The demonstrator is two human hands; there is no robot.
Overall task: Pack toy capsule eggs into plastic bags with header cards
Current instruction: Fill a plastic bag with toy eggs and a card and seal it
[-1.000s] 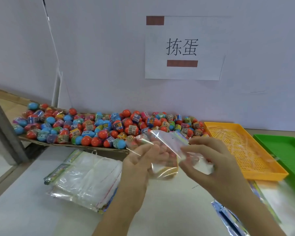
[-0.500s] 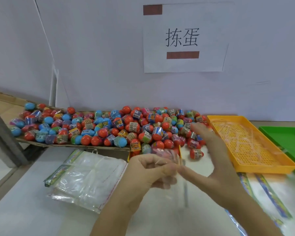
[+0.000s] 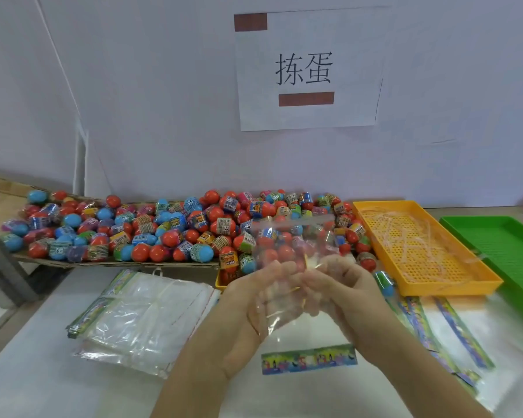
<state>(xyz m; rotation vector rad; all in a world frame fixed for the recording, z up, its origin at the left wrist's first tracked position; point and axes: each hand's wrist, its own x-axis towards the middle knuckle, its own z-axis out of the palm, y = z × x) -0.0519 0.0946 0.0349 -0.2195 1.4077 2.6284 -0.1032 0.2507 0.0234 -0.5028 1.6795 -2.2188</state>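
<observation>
Both hands hold a clear plastic bag (image 3: 280, 322) up above the front middle of the desk (image 3: 37, 375), mouth upward and its colourful header card (image 3: 308, 359) hanging at the bottom.

The left hand (image 3: 251, 309) and right hand (image 3: 347, 292) meet at the bag's middle, fingers curled close and pinching the film between them; the picture is blurred there. Behind the bag, a heap of red, blue and green capsule eggs (image 3: 163, 230) lies on a cardboard sheet (image 3: 118, 263) along the desk's far edge. A stack of empty bags (image 3: 142, 312) rests at the front left. An orange tray (image 3: 453, 289) holding pale strands and a green tray (image 3: 501, 248) sit side by side at the right, with more carded bags (image 3: 453, 333) in front of them. A paper sign (image 3: 308, 70) hangs on the wall.
</observation>
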